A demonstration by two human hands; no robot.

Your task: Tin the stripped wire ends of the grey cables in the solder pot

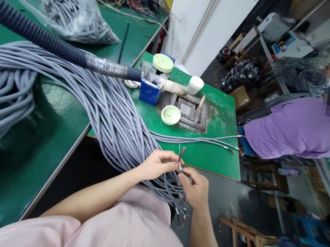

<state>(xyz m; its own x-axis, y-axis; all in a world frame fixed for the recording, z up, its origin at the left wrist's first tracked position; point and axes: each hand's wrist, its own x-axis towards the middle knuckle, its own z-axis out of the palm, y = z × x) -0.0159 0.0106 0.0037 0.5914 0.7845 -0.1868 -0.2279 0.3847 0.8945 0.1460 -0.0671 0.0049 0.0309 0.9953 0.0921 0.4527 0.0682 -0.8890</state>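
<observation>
Presently: grey multicore cable bundle (108, 111), likely heavy overall yet limp, draped across green workbench (59, 133); left hand (156, 165) curled closed round one stripped end, thin red and dark cores (180, 155) upright, right hand (194, 189) pinching just below. Best gripped at sheath; cores likely delicate.

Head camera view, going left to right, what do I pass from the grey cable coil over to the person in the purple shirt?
Grey cable coil, blue box, pale green dish, white jar, person in the purple shirt
</observation>
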